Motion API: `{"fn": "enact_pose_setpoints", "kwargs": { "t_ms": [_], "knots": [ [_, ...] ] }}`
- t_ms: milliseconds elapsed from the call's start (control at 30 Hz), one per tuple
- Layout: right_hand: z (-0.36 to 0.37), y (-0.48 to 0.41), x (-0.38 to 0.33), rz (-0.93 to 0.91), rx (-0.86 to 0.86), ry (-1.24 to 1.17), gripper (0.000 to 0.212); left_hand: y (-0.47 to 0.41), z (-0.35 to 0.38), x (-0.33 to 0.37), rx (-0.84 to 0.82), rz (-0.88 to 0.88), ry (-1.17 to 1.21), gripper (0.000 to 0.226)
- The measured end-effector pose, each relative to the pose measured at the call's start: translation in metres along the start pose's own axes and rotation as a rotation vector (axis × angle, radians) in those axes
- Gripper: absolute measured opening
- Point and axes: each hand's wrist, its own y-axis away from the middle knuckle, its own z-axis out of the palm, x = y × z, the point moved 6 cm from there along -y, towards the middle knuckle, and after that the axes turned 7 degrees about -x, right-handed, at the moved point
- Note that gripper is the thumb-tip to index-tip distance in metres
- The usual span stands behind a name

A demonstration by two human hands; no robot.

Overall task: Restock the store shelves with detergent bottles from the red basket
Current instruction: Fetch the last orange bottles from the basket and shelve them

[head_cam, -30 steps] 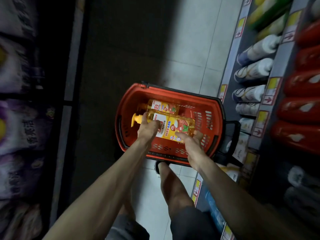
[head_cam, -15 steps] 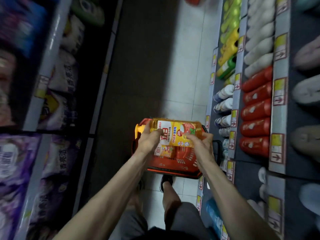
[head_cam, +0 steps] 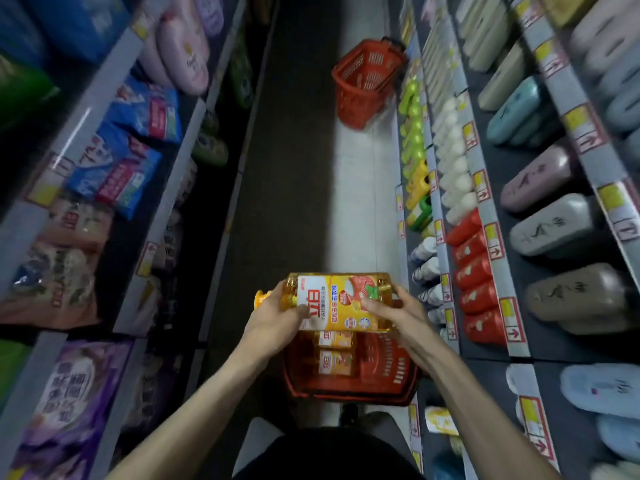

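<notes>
I hold a yellow detergent bottle [head_cam: 341, 301] sideways in both hands, above the red basket [head_cam: 388, 382] on the aisle floor. My left hand [head_cam: 277, 318] grips its neck end by the orange pump cap. My right hand [head_cam: 394, 313] grips its base end. Two more yellow detergent bottles [head_cam: 334, 353] lie in the basket beneath, partly hidden by the held one.
A second red basket [head_cam: 365, 81] stands further down the aisle by the right shelves. The right shelves [head_cam: 491, 237] hold red, white, green and yellow bottles, plus slippers. The left shelves [head_cam: 152, 216] hold bagged goods. My legs stand just behind the near basket.
The bottle has been lifted out of the basket, held by both hands. My view has tilted up, showing more of the aisle and the far basket.
</notes>
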Motion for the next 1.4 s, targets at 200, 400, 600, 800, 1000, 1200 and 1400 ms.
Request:
{"fn": "enact_pose_setpoints", "kwargs": {
  "t_ms": [200, 400, 600, 800, 1000, 1200, 1400],
  "knots": [
    [0.022, 0.027, -0.031, -0.035, -0.042, 0.003, 0.090, 0.029, -0.027, 0.028, 0.064, 0.111, -0.045, 0.065],
    [0.049, 0.045, -0.055, -0.161, -0.067, -0.177, 0.064, 0.070, -0.055, 0.054, 0.300, 0.547, 0.161, 0.050],
    [0.082, 0.052, -0.071, -0.178, -0.144, -0.385, 0.086, 0.073, -0.049, 0.042, 0.082, 0.475, 0.755, 0.068],
    [0.111, 0.060, -0.077, -0.216, -0.236, -0.363, 0.078, 0.075, -0.043, 0.066, -0.158, 0.465, 0.794, 0.052],
    [0.118, 0.066, -0.074, -0.177, -0.248, -0.045, 0.065, 0.074, -0.060, 0.054, -0.092, 0.441, 0.740, 0.049],
    [0.134, 0.069, -0.105, -0.271, -0.201, 0.164, 0.074, 0.090, -0.078, 0.052, 0.014, 0.534, 0.578, 0.053],
    [0.167, 0.077, -0.133, -0.294, -0.341, 0.389, 0.066, 0.122, -0.085, 0.055, 0.109, 0.627, 0.492, 0.046]
  ]
}}
